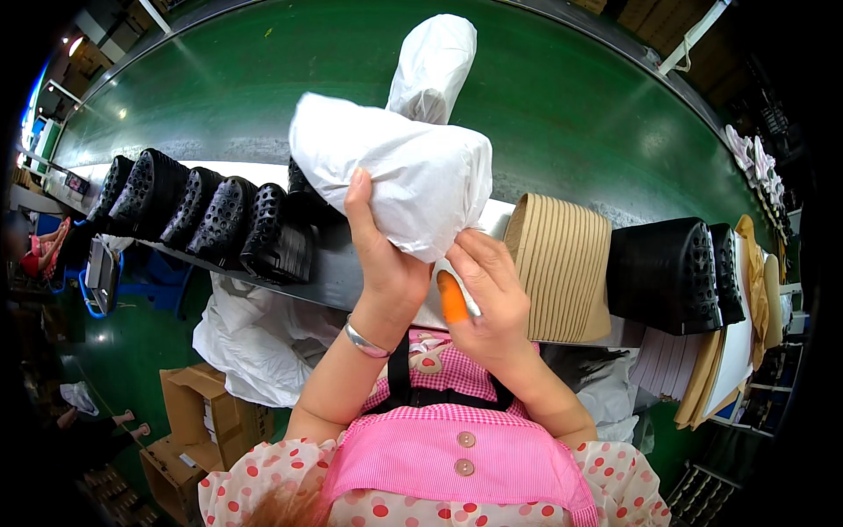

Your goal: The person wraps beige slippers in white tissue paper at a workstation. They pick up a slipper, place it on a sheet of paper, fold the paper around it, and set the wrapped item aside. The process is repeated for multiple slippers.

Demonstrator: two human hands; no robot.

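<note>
My left hand (382, 263) grips a bulky bundle wrapped in thin white sheeting (408, 176) from below, thumb pressed on its near side. What lies inside the wrap is hidden. Against the bundle's lower right edge, my right hand (496, 285) is closed around a small tool with an orange and white body (452, 297). The tool's working end is too covered to make out, and those fingertips touch the wrap. Beyond the bundle, a second white-wrapped piece (439, 61) lies on the green belt (562, 105), something darker showing through near its lower end.
Stacks of black dimpled moulded pieces (224, 220) line the ledge at left; more black pieces (663, 272) stand at right. Beside my right hand is a stack of curved tan card pieces (562, 268). White sheeting (255, 338) hangs below the ledge, above an open cardboard box (198, 413).
</note>
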